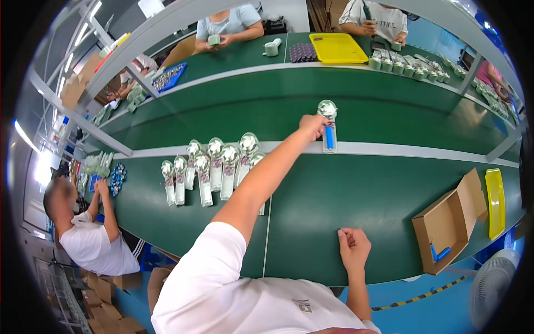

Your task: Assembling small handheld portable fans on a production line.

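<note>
Head view: I am reaching my left hand (315, 127) forward over the green tabletop (311, 209) to a clear package (328, 109) with a round, shiny head. My left fingers are bending in at its left side and touching it; their tips are partly hiding, so I cannot tell whether they are pinching it or only resting against it. This package is sitting at the white rail (400, 148), its head pointing away from me, a blue strip (329, 137) showing along its lower part.

My right hand (355, 249) is hovering or resting near the close edge, which I cannot tell; its fingers are curling in, thumb against them, nothing showing in them.

Similar packages (227, 181) are lying grouped to the left, under and beside my forearm. At right, an open cardboard box (439, 222) is holding a blue tool (443, 254); a yellow tray (495, 206) is standing just beside it.
</note>
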The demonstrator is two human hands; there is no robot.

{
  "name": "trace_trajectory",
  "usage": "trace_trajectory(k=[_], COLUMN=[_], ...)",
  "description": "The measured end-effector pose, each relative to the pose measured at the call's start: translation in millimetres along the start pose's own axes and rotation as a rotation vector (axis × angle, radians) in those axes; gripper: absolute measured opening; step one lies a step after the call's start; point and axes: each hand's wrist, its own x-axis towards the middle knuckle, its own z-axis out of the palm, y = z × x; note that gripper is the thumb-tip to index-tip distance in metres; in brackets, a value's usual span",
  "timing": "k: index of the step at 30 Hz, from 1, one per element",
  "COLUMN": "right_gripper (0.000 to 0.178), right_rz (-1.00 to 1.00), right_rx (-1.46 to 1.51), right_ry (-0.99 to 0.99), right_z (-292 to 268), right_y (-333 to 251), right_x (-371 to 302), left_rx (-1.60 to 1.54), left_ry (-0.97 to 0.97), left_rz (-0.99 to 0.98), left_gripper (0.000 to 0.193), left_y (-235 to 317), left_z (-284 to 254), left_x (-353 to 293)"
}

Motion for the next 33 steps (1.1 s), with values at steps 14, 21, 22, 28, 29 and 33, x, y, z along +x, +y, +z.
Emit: trace_trajectory(k=[14,21,22,28,29,33], right_gripper=[0.006,0.010,0.010,0.020,0.020,0.024], right_rz=[0.024,0.181,0.187,0.117,0.116,0.000], right_rx=[-0.001,0.189,0.201,0.190,0.196,0.137], right_ry=[-0.044,-0.036,-0.056,-0.541,-0.546,-0.507], right_z=[-3,-4,2,71,82,105], right_y=[5,13,8,-55,-57,-55], right_x=[-3,0,6,29,32,21], left_rx=[0.403,1.411,1.454,1.269,1.207,1.256], left_ry=[0.217,0.071,0.045,0.318,0.342,0.336], left_rz=[0.249,0.949,0.940,0.552,0.343,0.406], left_gripper=[0.043,0.028,0.028,0.042,0.054,0.071], left_y=[21,74,76,-5,-27,-95], left_z=[-42,-89,-106,-143,-142,-133], left_x=[42,-89,-120,-278,-294,-308])
